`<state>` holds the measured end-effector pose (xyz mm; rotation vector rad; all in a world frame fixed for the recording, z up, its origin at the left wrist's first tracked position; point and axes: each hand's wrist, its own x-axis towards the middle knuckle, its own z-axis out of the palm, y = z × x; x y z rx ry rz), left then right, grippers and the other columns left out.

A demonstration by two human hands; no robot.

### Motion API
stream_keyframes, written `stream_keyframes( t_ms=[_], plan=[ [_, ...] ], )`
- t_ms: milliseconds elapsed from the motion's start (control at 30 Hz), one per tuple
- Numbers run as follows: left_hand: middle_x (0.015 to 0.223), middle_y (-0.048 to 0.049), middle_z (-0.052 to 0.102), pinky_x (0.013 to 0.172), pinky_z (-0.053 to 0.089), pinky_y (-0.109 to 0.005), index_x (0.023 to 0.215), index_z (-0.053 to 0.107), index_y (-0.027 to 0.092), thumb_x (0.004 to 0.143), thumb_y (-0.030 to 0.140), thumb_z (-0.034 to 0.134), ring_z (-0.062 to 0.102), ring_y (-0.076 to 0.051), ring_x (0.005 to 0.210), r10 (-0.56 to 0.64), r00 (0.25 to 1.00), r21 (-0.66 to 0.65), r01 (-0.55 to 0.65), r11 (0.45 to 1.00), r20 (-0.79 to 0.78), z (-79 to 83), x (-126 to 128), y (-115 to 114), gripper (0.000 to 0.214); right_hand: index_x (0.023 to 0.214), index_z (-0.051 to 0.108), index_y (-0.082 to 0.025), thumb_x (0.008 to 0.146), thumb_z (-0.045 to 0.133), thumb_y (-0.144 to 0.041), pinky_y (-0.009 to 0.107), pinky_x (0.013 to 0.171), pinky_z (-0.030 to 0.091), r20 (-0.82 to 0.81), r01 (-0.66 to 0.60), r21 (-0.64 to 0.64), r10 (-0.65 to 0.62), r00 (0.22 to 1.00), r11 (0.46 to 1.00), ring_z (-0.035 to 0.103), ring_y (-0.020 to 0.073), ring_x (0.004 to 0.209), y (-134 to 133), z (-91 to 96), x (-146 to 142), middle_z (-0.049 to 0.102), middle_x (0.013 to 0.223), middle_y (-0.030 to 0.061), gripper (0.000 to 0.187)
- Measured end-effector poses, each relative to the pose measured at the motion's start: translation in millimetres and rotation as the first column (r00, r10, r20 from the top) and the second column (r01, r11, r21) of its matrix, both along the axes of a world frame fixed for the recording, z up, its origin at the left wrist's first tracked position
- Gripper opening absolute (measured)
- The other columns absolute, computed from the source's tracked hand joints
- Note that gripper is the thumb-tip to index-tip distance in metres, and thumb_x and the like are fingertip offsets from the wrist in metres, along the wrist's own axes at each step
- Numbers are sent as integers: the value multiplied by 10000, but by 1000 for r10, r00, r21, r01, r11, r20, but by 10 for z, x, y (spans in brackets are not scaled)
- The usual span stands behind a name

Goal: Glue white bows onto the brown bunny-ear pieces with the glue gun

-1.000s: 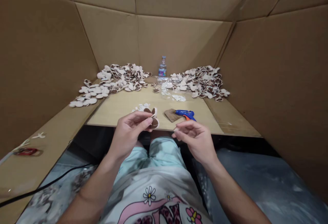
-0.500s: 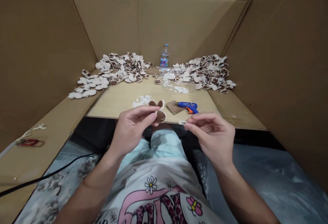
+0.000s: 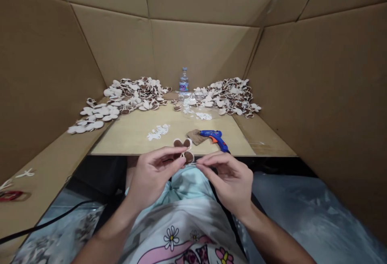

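My left hand (image 3: 154, 175) pinches a small felt piece (image 3: 183, 150) with brown rounded lobes edged in cream, held just above my lap. My right hand (image 3: 229, 181) holds a thin white strip (image 3: 193, 163) between finger and thumb, and its tip meets the lower edge of the felt piece. Beyond both hands, a blue and orange hot glue gun (image 3: 214, 140) rests on a burlap scrap (image 3: 195, 137) near the board's front edge. Loose white trimmings (image 3: 158, 132) lie to the left of them.
Two large heaps of similar felt pieces (image 3: 133, 94) (image 3: 226, 96) lie at the back of the wooden board (image 3: 130, 139), with a plastic water bottle (image 3: 184, 80) between them. Cardboard walls (image 3: 51, 74) surround the board. A black cable (image 3: 45, 224) runs low on the left.
My hands have come closer together, and the white strip has moved left from a small gap to the felt piece. The view has shifted slightly, moving the board and heaps left and down.
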<state>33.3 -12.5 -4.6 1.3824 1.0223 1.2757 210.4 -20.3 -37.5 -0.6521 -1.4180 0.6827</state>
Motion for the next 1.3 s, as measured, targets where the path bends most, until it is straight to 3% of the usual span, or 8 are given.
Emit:
stream_keyframes(
  t_ms=[233, 533, 600, 700, 800, 867, 1067, 1300],
  plan=[
    [952, -14, 768, 820, 582, -233, 968, 752, 234, 669, 167, 816, 715, -159, 896, -60, 998, -9, 60, 998, 27, -77, 3, -28, 313, 840, 665, -213, 782, 687, -18, 287, 725, 543, -61, -23, -26, 21, 998, 999, 671, 146, 796, 16, -16, -44, 700, 815, 7, 205],
    [864, 14, 739, 716, 545, -157, 931, 724, 225, 710, 132, 787, 679, -98, 803, -91, 993, 16, 90, 996, 76, -72, 36, -62, 247, 794, 645, -211, 772, 720, -69, 233, 683, 499, -150, -117, -164, 93, 984, 980, 628, 114, 750, -15, 46, -48, 657, 783, -10, 162],
    [863, 16, 726, 711, 531, -149, 944, 711, 224, 730, 125, 771, 662, -89, 808, -121, 988, 5, 121, 993, 98, -67, 45, -68, 243, 783, 643, -207, 751, 751, -99, 203, 663, 477, -227, -222, -256, 165, 960, 941, 597, 92, 726, 9, 45, -40, 633, 765, -23, 156],
    [891, 5, 709, 726, 521, -161, 972, 692, 213, 767, 124, 742, 646, -90, 822, -196, 966, -31, 204, 979, 169, -72, 59, -65, 229, 801, 635, -204, 714, 798, -149, 173, 643, 449, -409, -455, -356, 302, 861, 816, 554, 70, 704, 56, 22, -43, 598, 756, -35, 193],
    [906, -7, 699, 703, 517, -167, 990, 678, 203, 785, 132, 726, 642, -88, 790, -301, 894, -70, 342, 937, 331, -74, 73, -47, 222, 855, 627, -206, 662, 843, -213, 177, 609, 442, -556, -666, -357, 424, 715, 655, 544, 77, 696, 86, 23, -46, 587, 787, -26, 290],
    [857, -5, 693, 661, 510, -155, 975, 677, 191, 784, 137, 727, 635, -79, 737, -346, 832, -88, 421, 903, 433, -67, 78, -35, 205, 884, 626, -212, 661, 844, -262, 188, 588, 440, -587, -716, -325, 462, 665, 618, 539, 81, 675, 95, 45, -32, 578, 801, -20, 316],
    [812, -29, 678, 659, 512, -178, 981, 668, 171, 757, 230, 766, 631, -98, 720, -321, 745, -186, 508, 841, 585, -36, 35, -46, 251, 987, 645, -239, 831, 699, -277, 204, 575, 419, -433, -557, -213, 433, 791, 803, 534, 81, 634, 120, 87, 79, 557, 754, -21, 169],
    [731, -7, 636, 591, 458, -144, 931, 658, 153, 665, 122, 817, 570, -69, 649, -271, 714, -258, 538, 802, 645, -34, 36, -82, 311, 1045, 652, -260, 858, 664, -230, 200, 577, 447, -166, -324, -213, 293, 942, 922, 534, 80, 636, 60, 103, 111, 582, 754, -21, 190]
  ],
)
